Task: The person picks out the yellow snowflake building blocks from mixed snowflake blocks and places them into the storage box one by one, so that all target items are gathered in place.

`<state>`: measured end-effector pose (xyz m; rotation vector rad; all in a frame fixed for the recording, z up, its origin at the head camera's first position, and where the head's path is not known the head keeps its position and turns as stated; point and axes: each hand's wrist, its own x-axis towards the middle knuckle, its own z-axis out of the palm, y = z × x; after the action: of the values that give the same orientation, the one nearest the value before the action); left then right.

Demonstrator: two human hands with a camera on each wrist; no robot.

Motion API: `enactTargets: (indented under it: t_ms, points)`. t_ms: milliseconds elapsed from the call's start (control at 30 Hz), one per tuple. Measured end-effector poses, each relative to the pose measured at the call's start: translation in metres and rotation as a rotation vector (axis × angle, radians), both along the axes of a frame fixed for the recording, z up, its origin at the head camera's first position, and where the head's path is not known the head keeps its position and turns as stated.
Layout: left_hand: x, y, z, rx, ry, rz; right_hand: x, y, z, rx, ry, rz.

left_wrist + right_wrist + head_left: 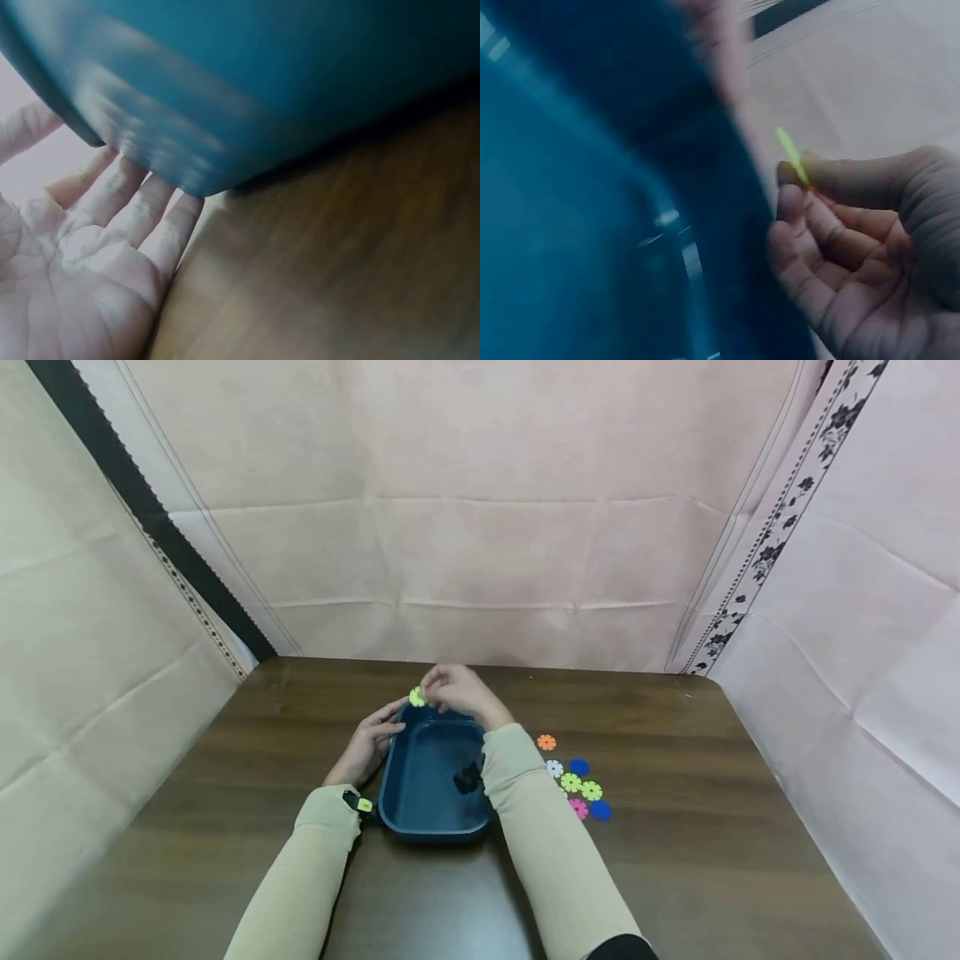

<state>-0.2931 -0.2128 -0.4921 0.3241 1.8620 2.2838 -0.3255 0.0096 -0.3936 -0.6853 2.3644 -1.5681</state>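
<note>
A dark blue rectangular tray (437, 777) with raised walls stands on the table. My left hand (371, 739) holds its left side. In the left wrist view, the fingers (127, 199) lie along the tray's outer wall and the thumb reaches over its rim. Over the tray's far left corner, my right hand (459, 691) pinches a yellow-green flower-shaped disc (417, 697) between thumb and fingertips. The right wrist view shows this disc (793, 156) edge-on, just outside the tray's rim.
Right of the tray lie several loose flower-shaped discs: orange (547, 742), white (554, 768), blue (579, 767), yellow-green (592, 791) and pink (578, 808). Pale cloth (465, 552) hangs behind and beside the brown wooden table (697, 860).
</note>
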Motion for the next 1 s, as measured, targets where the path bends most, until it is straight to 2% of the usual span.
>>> enactTargets:
  t_ms: [133,267,467,633,767,900,1000]
  points:
    - [0.004,0.004,-0.007,0.009,-0.005,-0.018,0.004,-0.003,-0.03,0.173,-0.073,-0.013]
    - [0.008,0.006,-0.01,0.001,-0.005,-0.008,0.009,-0.004,-0.041,0.276,-0.064,-0.019]
    - [0.007,0.002,-0.007,0.008,-0.011,-0.007,0.012,-0.01,-0.034,0.381,-0.021,-0.01]
    - [0.004,-0.001,-0.003,-0.011,-0.002,0.005,0.01,-0.003,-0.022,0.441,0.108,-0.01]
    - [-0.001,-0.001,0.001,-0.025,0.014,0.002,0.012,0.021,-0.003,0.389,0.195,-0.047]
    - [-0.002,-0.001,0.003,-0.021,0.027,-0.002,0.018,0.06,0.013,0.282,0.184,-0.091]
    - [-0.001,-0.003,0.003,-0.018,0.024,0.006,0.022,0.092,0.012,0.251,0.174,-0.095]
